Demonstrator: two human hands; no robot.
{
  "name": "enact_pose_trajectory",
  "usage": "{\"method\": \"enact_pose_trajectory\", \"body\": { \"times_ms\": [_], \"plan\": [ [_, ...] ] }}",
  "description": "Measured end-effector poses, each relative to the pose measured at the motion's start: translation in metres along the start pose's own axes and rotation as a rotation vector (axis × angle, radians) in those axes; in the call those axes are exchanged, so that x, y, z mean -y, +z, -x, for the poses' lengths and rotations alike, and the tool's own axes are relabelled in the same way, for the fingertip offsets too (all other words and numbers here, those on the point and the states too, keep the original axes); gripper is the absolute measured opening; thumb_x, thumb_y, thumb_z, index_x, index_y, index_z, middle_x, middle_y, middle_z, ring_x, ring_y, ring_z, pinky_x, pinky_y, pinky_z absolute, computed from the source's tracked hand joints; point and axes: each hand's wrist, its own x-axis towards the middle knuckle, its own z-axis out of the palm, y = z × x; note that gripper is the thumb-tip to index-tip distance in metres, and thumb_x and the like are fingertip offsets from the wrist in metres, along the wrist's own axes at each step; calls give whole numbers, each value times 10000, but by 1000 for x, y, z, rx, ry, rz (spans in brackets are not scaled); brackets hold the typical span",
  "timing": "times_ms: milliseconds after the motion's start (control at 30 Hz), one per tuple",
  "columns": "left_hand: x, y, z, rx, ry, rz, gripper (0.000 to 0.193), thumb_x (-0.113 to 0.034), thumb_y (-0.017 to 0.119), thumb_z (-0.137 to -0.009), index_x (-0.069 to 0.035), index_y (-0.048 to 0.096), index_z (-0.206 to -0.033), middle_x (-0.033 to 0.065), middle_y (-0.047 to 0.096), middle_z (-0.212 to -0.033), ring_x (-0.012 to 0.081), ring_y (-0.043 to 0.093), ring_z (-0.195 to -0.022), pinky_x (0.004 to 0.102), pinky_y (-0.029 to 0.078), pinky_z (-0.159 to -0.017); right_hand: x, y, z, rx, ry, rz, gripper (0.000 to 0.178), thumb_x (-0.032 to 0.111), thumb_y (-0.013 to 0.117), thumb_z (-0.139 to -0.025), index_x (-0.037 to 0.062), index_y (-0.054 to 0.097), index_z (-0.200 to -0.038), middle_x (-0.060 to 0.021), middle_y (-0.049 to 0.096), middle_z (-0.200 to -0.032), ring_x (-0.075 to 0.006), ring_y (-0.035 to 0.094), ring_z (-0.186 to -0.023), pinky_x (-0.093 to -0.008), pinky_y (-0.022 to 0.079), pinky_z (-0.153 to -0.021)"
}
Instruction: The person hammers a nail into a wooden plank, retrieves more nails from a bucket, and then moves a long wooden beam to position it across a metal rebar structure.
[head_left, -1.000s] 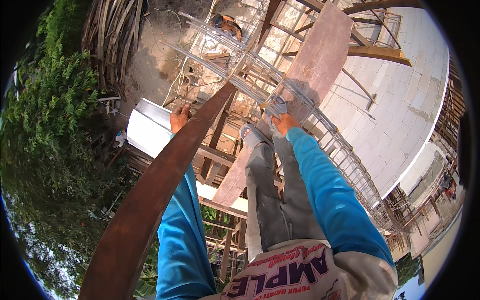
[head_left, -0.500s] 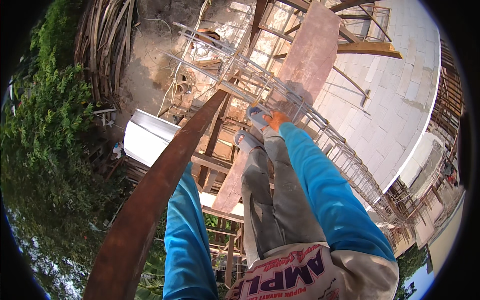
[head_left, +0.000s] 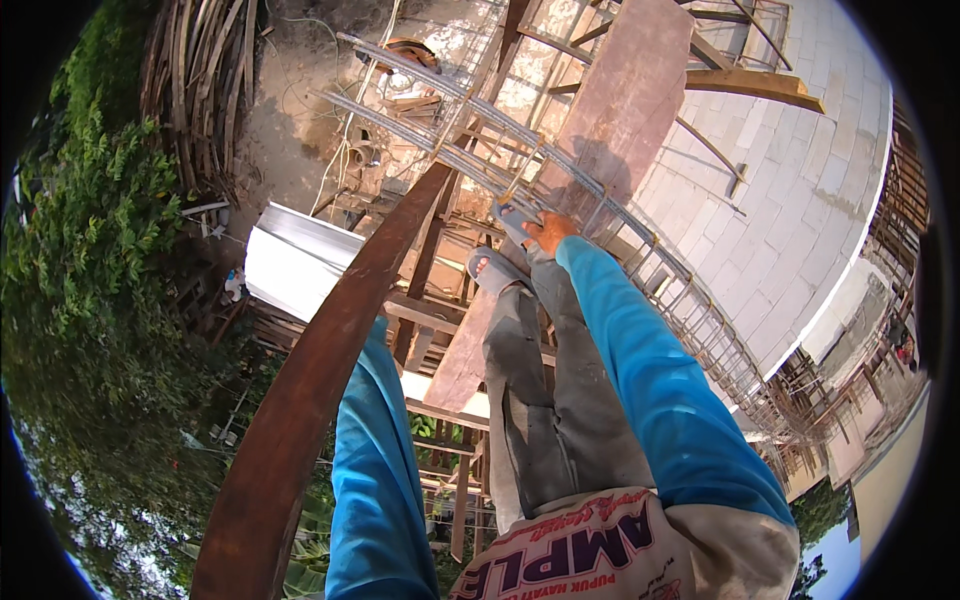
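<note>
Tracking the right hand (head_left: 550, 232) near the rebar cage (head_left: 600, 190), I see its fingers partly curled but cannot tell whether they grip anything. The brown beam (head_left: 310, 385) hides the left hand from me; the cage crosses the pinkish plank's (head_left: 632, 90) long edges.

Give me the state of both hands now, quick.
Left hand: hidden behind the brown wooden beam; cannot be told.
Right hand: beside the rebar cage; open or closed cannot be told.

Green trees (head_left: 90, 290) fill the left side; sunlit brown ground (head_left: 285, 115) lies at upper left; a pale block wall (head_left: 770, 190) spans the upper right; blue sky (head_left: 835, 548) shows lower right.
</note>
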Motion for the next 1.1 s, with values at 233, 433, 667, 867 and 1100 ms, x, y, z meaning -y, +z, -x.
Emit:
{"method": "enact_pose_trajectory", "body": {
  "times_ms": [233, 433, 667, 867, 1100],
  "plan": [
    [113, -28, -1, -363, 309, -405, 559, -186, 637, -777, -52, 416, -1272, 158, 517, -1147, 246, 495, -1073, 356, 401, -892, 48, -41, 38, -130, -42, -243, 478, 363, 528, -845, 29, 507, -1187, -212, 529, -1170, -366, 489, -1101, -415, 393, -928],
    [37, -9, 115, 11, 103, 314, 516, -224, 588, -838, -116, 388, -1301, 120, 466, -1239, 265, 440, -1162, 485, 330, -958, 8, -52, 76, -303, -77, -164, 380, 285, 581, -831, 39, 554, -1119, -189, 542, -1146, -352, 533, -1043, -400, 423, -894],
    [-26, -81, 181, -31, 459, 516, 398, -237, 463, -922, -76, 391, -1279, 106, 431, -1299, 239, 434, -1175, 499, 316, -996, 7, -52, 88, -283, -33, -288, 293, 240, 571, -826, 58, 590, -1055, -180, 622, -966, -352, 583, -932, -412, 454, -821],
    [-66, -73, 132, 199, 558, 407, 442, -230, 473, -911, -44, 370, -1299, 114, 491, -1189, 215, 480, -1102, 372, 364, -992, 43, -46, 66, -619, -181, -238, 236, 225, 528, -841, 57, 591, -995, -172, 599, -991, -353, 552, -942, -411, 437, -830],
    [-45, -34, 111, 229, 716, 461, 412, -228, 474, -917, -50, 389, -1278, 104, 472, -1228, 207, 467, -1113, 355, 381, -978, 52, -28, 72, -572, -191, -319, 202, 185, 557, -816, 75, 595, -983, -153, 572, -1036, -351, 528, -978, -412, 418, -863]
  ]
}}
